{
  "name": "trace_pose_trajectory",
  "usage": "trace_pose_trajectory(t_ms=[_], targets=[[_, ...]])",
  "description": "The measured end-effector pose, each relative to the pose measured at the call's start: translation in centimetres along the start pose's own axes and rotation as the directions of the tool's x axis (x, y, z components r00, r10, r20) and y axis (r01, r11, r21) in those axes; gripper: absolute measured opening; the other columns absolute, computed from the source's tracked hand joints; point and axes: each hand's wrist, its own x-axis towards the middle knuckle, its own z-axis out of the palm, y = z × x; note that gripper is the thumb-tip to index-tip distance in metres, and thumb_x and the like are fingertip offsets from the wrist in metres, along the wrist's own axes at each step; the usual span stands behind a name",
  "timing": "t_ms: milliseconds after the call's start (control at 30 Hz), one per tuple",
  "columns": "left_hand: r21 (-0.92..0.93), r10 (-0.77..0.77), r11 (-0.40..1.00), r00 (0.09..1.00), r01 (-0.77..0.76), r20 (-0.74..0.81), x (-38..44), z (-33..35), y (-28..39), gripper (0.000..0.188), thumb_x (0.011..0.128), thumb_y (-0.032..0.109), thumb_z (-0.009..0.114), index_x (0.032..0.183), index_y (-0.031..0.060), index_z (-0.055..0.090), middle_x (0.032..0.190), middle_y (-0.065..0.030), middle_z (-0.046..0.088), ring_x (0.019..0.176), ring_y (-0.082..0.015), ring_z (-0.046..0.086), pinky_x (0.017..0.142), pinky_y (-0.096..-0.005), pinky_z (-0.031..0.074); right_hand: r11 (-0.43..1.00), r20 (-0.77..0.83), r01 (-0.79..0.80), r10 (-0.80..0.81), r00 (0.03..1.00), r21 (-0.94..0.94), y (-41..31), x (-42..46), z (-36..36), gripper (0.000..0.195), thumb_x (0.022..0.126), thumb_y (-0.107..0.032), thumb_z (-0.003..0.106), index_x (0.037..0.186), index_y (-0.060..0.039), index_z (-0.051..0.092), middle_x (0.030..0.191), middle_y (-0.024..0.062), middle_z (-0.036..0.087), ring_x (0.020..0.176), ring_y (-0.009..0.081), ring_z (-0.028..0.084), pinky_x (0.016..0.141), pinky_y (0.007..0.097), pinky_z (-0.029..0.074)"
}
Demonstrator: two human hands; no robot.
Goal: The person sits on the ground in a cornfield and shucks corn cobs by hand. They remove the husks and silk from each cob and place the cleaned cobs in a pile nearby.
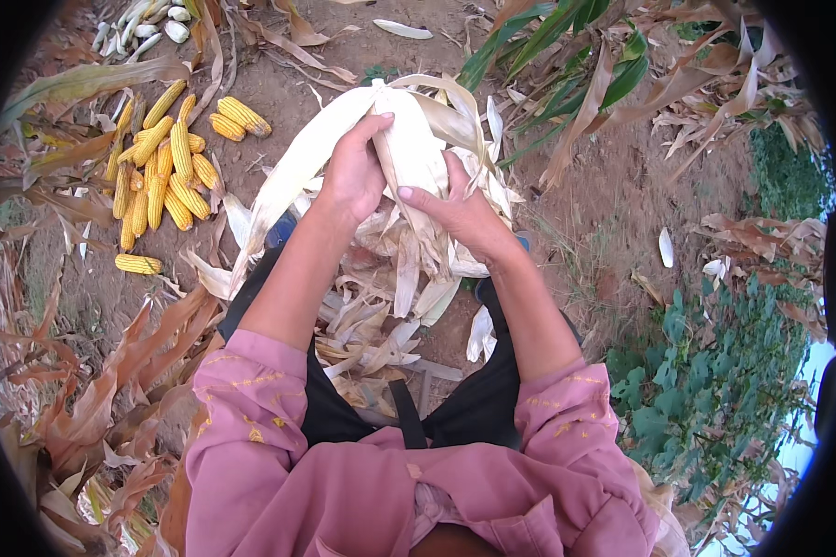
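Note:
Both hands hold one pale corn husk (412, 143) in front of me, its long leaves partly spread and hanging. My left hand (359, 163) grips its left side, the thumb lying on the husk near the top. Lower on the right side, my right hand (460, 202) has its thumb across the front and its fingers behind. Whether an ear of corn is inside cannot be seen. A heap of husked yellow corn cobs (157, 170) lies on the soil to the left, with two cobs (244, 116) just apart from it.
Loose husks (366, 327) cover the ground between my legs. Dry corn leaves (118, 376) lie at the lower left, and green corn leaves (564, 63) reach in from the upper right. Pale husked-off pieces (146, 29) are piled at the upper left. Leafy green plants (697, 376) grow at the right.

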Motion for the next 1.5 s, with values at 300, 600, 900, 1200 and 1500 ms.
trace_pose_trajectory(t_ms=[300, 600, 900, 1200, 1500], targets=[[0.011, -0.035, 0.999, 0.999, 0.035, 0.018, -0.4, 0.4, 0.0, 0.041, 0.082, 0.029, 0.062, 0.113, 0.0048, 0.05, 0.101, -0.0092, 0.057, 0.096, -0.0196, 0.054, 0.087, -0.0349, 0.043, 0.867, 0.191, -0.163, 0.08, 0.978, 0.472, -1.1, -0.6, 0.3, 0.06, 0.083, -0.024, 0.063, 0.129, 0.0023, 0.036, 0.109, 0.0126, 0.056, 0.085, 0.0166, 0.061, 0.074, 0.0287, 0.052], [0.348, -0.14, 0.927, 0.99, 0.137, -0.017, -2.3, 0.9, -1.2, 0.031, 0.089, 0.021, 0.053, 0.111, -0.0009, 0.054, 0.093, -0.0086, 0.061, 0.072, -0.0165, 0.062, 0.06, -0.0304, 0.053, 0.711, 0.066, -0.183, 0.188, 0.98, 0.679, -1.3, -1.0, 1.0, 0.054, 0.083, -0.028, 0.065, 0.122, 0.0035, 0.047, 0.107, 0.0109, 0.06, 0.093, 0.0161, 0.06, 0.078, 0.0285, 0.049], [0.559, -0.071, 0.829, 0.996, 0.027, 0.056, -2.2, -3.7, -4.9, 0.041, 0.092, 0.028, 0.049, 0.122, -0.0003, 0.047, 0.105, -0.0098, 0.059, 0.086, -0.0174, 0.06, 0.077, -0.0315, 0.049, 0.636, 0.024, -0.189, 0.258, 0.966, 0.748, 0.7, -1.2, 0.4, 0.046, 0.089, -0.035, 0.054, 0.115, 0.0034, 0.052, 0.099, 0.0122, 0.063, 0.083, 0.0191, 0.064, 0.07, 0.0322, 0.054], [0.947, -0.203, -0.264, 0.97, -0.184, 0.131, -18.2, -13.5, -15.4, 0.045, 0.083, 0.028, 0.056, 0.118, 0.0011, 0.047, 0.101, -0.0228, 0.06, 0.094, -0.0349, 0.059, 0.083, -0.0438, 0.045, 0.594, 0.075, -0.224, 0.266, 0.961, 0.773, 1.9, -0.9, -0.7, 0.047, 0.092, -0.042, 0.047, 0.116, -0.003, 0.054, 0.101, 0.0083, 0.064, 0.083, 0.0181, 0.063, 0.07, 0.0356, 0.054], [0.915, -0.543, -0.325, 0.84, -0.239, 0.026, -22.5, -15.0, -18.4, 0.04, 0.082, 0.027, 0.054, 0.113, 0.0019, 0.052, 0.109, -0.0233, 0.059, 0.101, -0.0374, 0.057, 0.086, -0.044, 0.045, 0.56, 0.063, -0.203, 0.26, 0.964, 0.803, 4.4, -0.9, -2.7, 0.048, 0.089, -0.044, 0.052, 0.116, -0.0034, 0.055, 0.103, 0.0089, 0.064, 0.084, 0.0198, 0.063, 0.072, 0.037, 0.054]])
